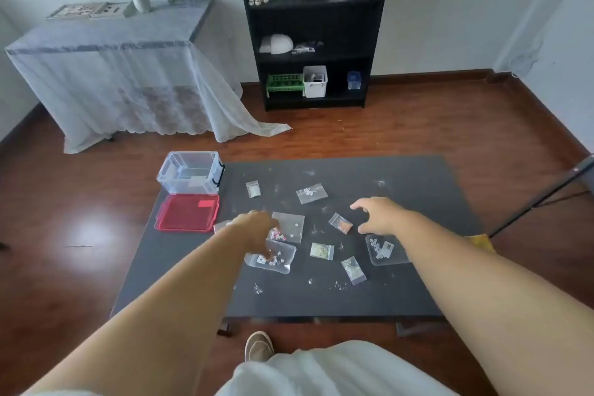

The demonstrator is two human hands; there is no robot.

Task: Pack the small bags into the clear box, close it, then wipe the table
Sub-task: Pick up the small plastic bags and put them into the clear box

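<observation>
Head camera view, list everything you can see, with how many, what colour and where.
small bags: about nine, clear, scattered on the table
table: one, dark grey, low, centre
clear box: one, open, table's far left corner
lid: one, red, flat beside the box
bookshelf: one, black, back wall, holding bottles and bins
draped table: one, white lace, back left, with flowers
yellow cloth: one, table's right edge
left hand: over the near-left bags
right hand: open, beside the orange-filled bag
</observation>
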